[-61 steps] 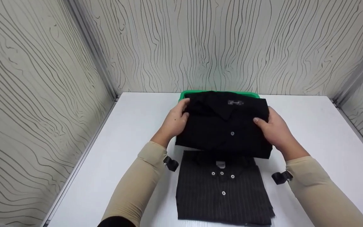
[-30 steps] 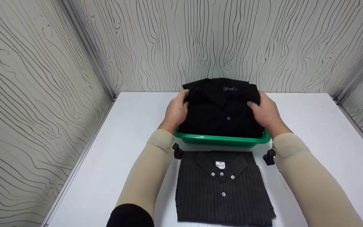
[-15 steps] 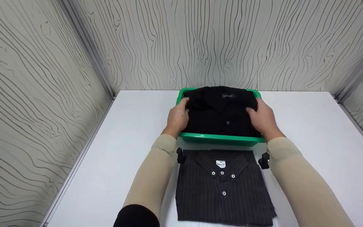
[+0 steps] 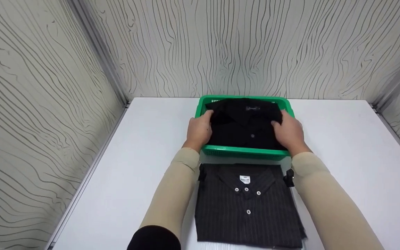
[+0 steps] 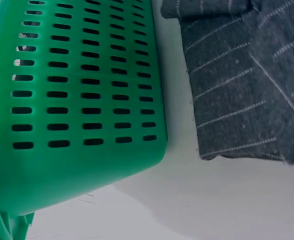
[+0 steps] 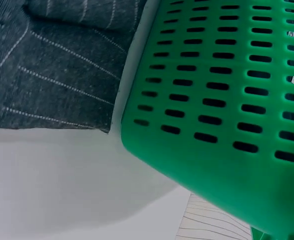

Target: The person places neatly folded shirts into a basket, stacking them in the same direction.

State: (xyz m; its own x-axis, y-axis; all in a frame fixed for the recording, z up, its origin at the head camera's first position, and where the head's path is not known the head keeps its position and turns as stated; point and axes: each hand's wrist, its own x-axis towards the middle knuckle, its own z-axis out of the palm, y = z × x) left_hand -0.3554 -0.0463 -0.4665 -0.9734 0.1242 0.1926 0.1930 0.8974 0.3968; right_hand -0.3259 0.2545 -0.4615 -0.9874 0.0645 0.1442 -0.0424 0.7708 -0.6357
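Observation:
A folded black shirt (image 4: 234, 130), collar and neck label toward the back, lies within the green basket (image 4: 245, 150). My left hand (image 4: 200, 131) grips its left side, and my right hand (image 4: 289, 132) holds the right side with the thumb on top; the other fingers are mostly hidden between cloth and basket wall. In front of the basket, a folded dark striped shirt (image 4: 248, 225) lies flat with white buttons and a white label. Both wrist views show the slotted wall of the basket (image 5: 87, 165) beside the striped shirt (image 6: 62, 80).
The white table (image 4: 144, 156) extends to both sides of the basket. Wood-grain patterned panels (image 4: 241, 48) stand behind it and at the left and right. A narrow strip of table separates the basket from the striped shirt.
Both hands carried the black shirt back from above the basket's front and lowered it into the basket. In the last half second the hands moved only slightly. The striped shirt stayed put.

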